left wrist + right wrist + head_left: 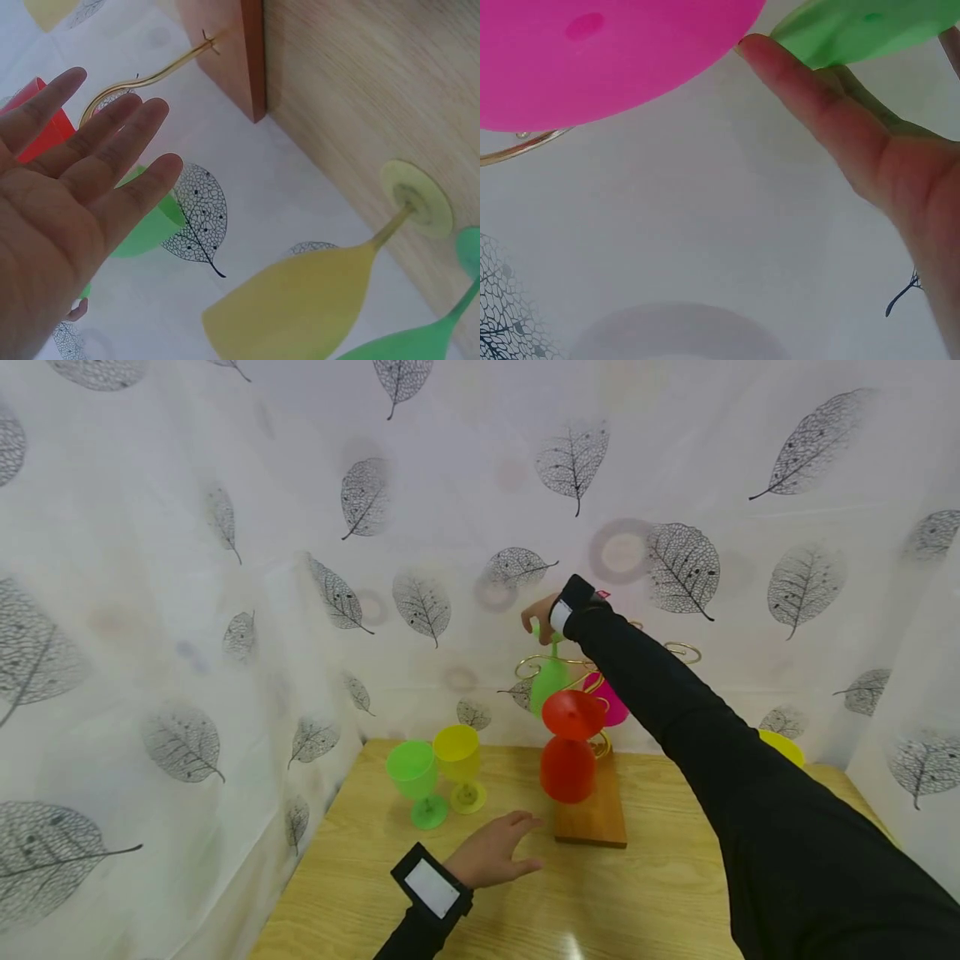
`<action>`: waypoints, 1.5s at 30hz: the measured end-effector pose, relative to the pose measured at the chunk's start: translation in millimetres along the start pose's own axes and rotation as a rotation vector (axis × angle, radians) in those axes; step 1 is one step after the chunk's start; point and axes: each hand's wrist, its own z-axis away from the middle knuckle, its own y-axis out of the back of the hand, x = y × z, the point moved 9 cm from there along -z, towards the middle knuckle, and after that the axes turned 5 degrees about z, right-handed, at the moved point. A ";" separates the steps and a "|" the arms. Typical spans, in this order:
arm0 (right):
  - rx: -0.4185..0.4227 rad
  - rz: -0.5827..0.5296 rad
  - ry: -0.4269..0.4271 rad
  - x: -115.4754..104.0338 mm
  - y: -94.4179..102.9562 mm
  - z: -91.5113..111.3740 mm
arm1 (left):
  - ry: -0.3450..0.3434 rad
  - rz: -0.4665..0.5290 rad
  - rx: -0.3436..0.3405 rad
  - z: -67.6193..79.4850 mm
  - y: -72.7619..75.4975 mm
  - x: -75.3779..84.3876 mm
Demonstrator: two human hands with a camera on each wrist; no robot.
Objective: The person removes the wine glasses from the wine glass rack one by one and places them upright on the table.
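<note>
My right hand [540,615] reaches to the top of a gold wire rack [531,665] and pinches the foot of a green plastic goblet [550,683], which is upside down with its bowl below the wire. In the right wrist view the thumb and fingers are at the green foot [855,34], close beside a pink goblet's foot [615,67]. A red goblet [567,770] hangs upside down at the rack's front, and the pink goblet [617,706] behind it. My left hand [491,852], fingers extended, holds nothing and hovers left of the rack's wooden base [592,820].
On the table's left stand an upright yellow goblet [457,753] and another green goblet [412,770]. A yellow rim [782,746] shows behind my right sleeve [705,743]. A white leaf-print curtain [285,468] closes off the back and sides.
</note>
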 end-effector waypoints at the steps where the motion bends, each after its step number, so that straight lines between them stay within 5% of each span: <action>1: 0.005 -0.008 -0.005 0.8 0.1 0.8 | 0.005 0.004 -0.002 0.2 -0.6 -0.5; 15: -0.103 0.033 0.086 -2.9 -6.6 9.4 | -0.027 -0.007 0.008 2.2 -3.4 0.9; 27: -0.013 0.058 0.123 5.3 0.9 -9.2 | -0.019 0.014 0.003 0.2 -9.8 -4.2; 45: 0.021 0.098 0.081 16.3 18.0 8.6 | -0.021 0.006 -0.010 -3.1 -9.5 -6.5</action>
